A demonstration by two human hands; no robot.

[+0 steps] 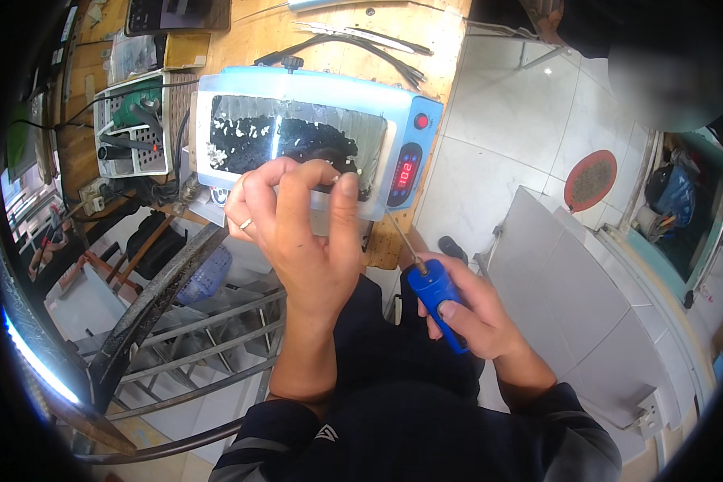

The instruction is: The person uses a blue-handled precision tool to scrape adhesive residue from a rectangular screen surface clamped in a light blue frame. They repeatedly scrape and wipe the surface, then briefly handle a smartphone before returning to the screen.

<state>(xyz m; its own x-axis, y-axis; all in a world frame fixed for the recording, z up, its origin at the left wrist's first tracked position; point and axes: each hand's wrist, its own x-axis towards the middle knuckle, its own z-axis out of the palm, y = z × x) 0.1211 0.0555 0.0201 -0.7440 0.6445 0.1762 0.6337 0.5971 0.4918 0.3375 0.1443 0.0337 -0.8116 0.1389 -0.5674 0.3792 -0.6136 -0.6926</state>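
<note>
My left hand (pixel 301 221) is raised in front of a light blue machine (pixel 313 140) with a dark window and a red digit display. Its thumb and fingers are pinched together over something small that I cannot make out. A ring sits on one finger. My right hand (pixel 470 309) is lower and to the right, closed around a blue-handled screwdriver (pixel 435 296). The thin metal shaft points up and left toward the machine's front corner.
The machine stands on a wooden workbench (pixel 353 60) with tweezers and cables behind it. A white basket (pixel 132 128) of tools sits to the left. A curved dark metal frame (pixel 161 297) and rack lie below left. Tiled floor and a grey box (pixel 602 297) are at right.
</note>
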